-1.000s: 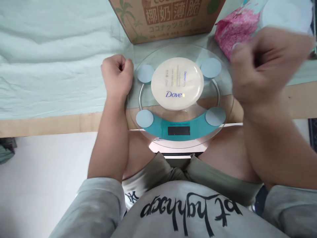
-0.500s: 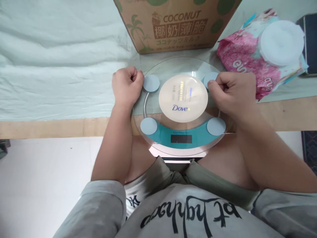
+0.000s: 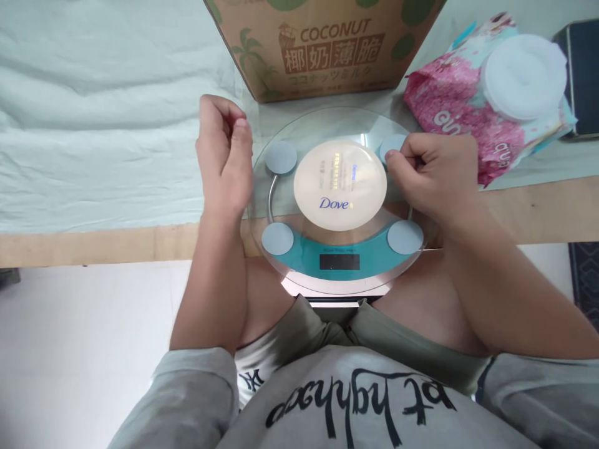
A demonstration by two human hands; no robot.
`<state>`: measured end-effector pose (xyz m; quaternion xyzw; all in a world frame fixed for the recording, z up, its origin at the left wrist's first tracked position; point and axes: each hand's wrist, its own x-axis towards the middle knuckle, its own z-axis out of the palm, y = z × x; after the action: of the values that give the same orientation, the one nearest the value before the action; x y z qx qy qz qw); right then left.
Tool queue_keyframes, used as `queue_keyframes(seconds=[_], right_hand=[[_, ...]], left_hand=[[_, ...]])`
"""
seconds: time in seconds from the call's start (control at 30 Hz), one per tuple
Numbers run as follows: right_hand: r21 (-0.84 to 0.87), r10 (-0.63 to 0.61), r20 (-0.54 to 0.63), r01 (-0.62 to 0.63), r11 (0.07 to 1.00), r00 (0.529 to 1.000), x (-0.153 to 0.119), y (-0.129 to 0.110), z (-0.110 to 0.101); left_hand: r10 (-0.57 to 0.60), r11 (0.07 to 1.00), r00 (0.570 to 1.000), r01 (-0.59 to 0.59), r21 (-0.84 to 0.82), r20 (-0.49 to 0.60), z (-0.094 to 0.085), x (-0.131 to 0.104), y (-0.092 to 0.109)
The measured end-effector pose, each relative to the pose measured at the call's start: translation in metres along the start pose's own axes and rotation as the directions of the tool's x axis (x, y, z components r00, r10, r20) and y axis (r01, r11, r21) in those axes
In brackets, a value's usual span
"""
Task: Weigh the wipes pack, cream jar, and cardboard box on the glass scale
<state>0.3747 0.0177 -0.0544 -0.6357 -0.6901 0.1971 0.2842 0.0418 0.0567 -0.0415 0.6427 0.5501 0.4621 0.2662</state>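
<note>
A round glass bathroom scale [image 3: 344, 249] lies before me, its near side overhanging the table edge. It has pale round pads, a teal band with a dark display, and a cream oval printed "Dove" [image 3: 340, 185] in the middle. My right hand [image 3: 435, 171] is closed at the scale's right edge, thumb lying over the upper right pad; the fingers are curled and partly hidden. Off the scale's left edge, my left hand [image 3: 224, 156] is loosely curled, with thumb and fingers parted and nothing visible in it.
Behind the scale stands a cardboard box [image 3: 334, 68] printed "COCONUT". To the right are a pink and pale blue bag [image 3: 453, 100], a white round lid or tub [image 3: 524, 76] on it, and a black object [image 3: 583, 75]. Pale green cloth [image 3: 116, 125] covers the table behind its wooden edge [image 3: 93, 246].
My left hand has moved left and back, away from the scale's edge, and its fist has loosened. My right hand keeps its place; the whole view has shifted slightly.
</note>
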Motion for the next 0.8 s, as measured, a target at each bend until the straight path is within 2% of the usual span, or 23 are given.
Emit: queue_keyframes(seconds=[0.07, 0.1, 0.17, 0.23, 0.33, 0.43, 0.53, 0.67, 0.73, 0.8], right_hand=[[0.001, -0.009, 0.002, 0.009, 1.000, 1.000, 0.000, 0.001, 0.000], [0.001, -0.014, 0.003, 0.014, 1.000, 1.000, 0.000, 0.001, 0.000], [-0.001, -0.024, 0.000, 0.024, 1.000, 1.000, 0.000, 0.001, 0.000], [-0.003, -0.032, -0.003, 0.032, 0.999, 0.999, -0.001, 0.002, 0.000], [-0.004, -0.040, 0.008, 0.040, 0.999, 0.999, -0.002, 0.003, -0.001], [-0.008, -0.038, 0.012, 0.038, 0.999, 0.999, -0.002, 0.004, -0.001], [-0.007, -0.036, 0.013, 0.036, 0.999, 0.999, -0.002, 0.003, 0.000], [-0.003, -0.019, 0.027, 0.019, 1.000, 0.999, -0.002, 0.003, -0.001], [-0.006, -0.004, 0.027, 0.004, 1.000, 1.000, -0.002, 0.002, 0.000], [-0.005, 0.006, 0.027, -0.006, 1.000, 1.000, -0.002, 0.001, 0.000]], left_hand=[[0.209, 0.963, 0.977, -0.197, -0.182, 0.047, 0.003, -0.010, 0.012], [0.316, 0.920, 0.944, -0.281, -0.274, 0.095, 0.006, -0.016, 0.015], [0.454, 0.854, 0.866, -0.357, -0.377, 0.208, 0.012, -0.026, 0.018], [0.510, 0.839, 0.814, -0.398, -0.371, 0.280, 0.019, -0.033, 0.016], [0.519, 0.850, 0.788, -0.433, -0.301, 0.332, 0.024, -0.036, 0.009], [0.494, 0.866, 0.781, -0.404, -0.294, 0.382, 0.023, -0.036, 0.007], [0.507, 0.855, 0.785, -0.404, -0.326, 0.355, 0.021, -0.040, 0.016], [0.492, 0.856, 0.835, -0.411, -0.314, 0.247, 0.021, -0.038, 0.024], [0.519, 0.839, 0.843, -0.470, -0.276, 0.141, 0.019, -0.025, 0.013], [0.528, 0.837, 0.849, -0.523, -0.160, -0.015, 0.012, -0.004, -0.010]])
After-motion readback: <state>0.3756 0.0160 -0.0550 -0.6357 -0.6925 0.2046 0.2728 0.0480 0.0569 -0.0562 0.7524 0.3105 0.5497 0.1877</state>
